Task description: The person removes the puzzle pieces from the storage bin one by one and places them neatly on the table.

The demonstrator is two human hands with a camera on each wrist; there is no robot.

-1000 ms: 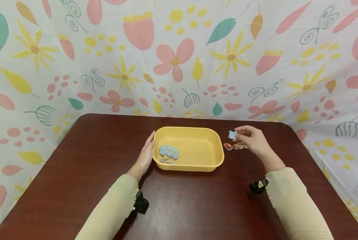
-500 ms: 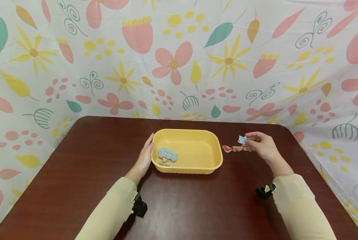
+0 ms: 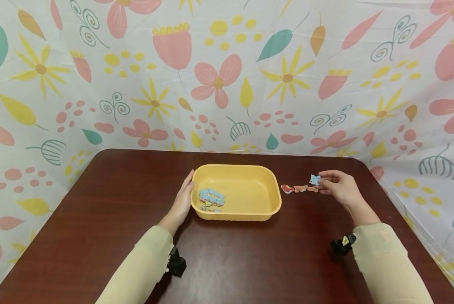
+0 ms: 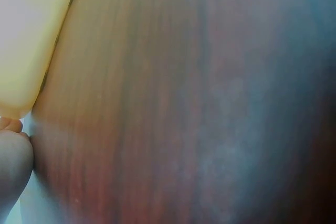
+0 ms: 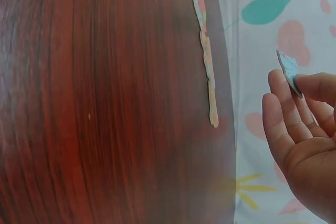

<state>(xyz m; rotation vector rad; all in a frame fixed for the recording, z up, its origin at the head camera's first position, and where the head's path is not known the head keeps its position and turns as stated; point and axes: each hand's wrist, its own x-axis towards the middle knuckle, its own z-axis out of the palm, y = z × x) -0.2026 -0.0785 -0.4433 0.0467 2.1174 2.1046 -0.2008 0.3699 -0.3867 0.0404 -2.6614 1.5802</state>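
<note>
Between thumb and fingers, my right hand (image 3: pixel 341 188) pinches a small light-blue puzzle piece (image 3: pixel 314 180), held up near the table's far right. In the right wrist view that puzzle piece (image 5: pixel 289 71) is seen nearly edge-on, above the table. Just below it in the head view lies a row of three red and orange puzzle pieces (image 3: pixel 300 188), end to end. My left hand (image 3: pixel 181 207) rests with extended fingers along the left outer wall of a yellow plastic basin (image 3: pixel 236 216). Inside, several mostly light-blue puzzle pieces (image 3: pixel 211 197) are heaped at the left.
A dark reddish-brown wooden table (image 3: pixel 257 261) carries everything. Behind it and along its sides hangs a white cloth (image 3: pixel 219 126) printed with flowers and leaves. Black wrist devices (image 3: pixel 176 262) sit at both sleeve cuffs.
My right hand has moved to the right with the light-blue puzzle piece, from near the basin to the right end of the row. My left hand stays on the basin.
</note>
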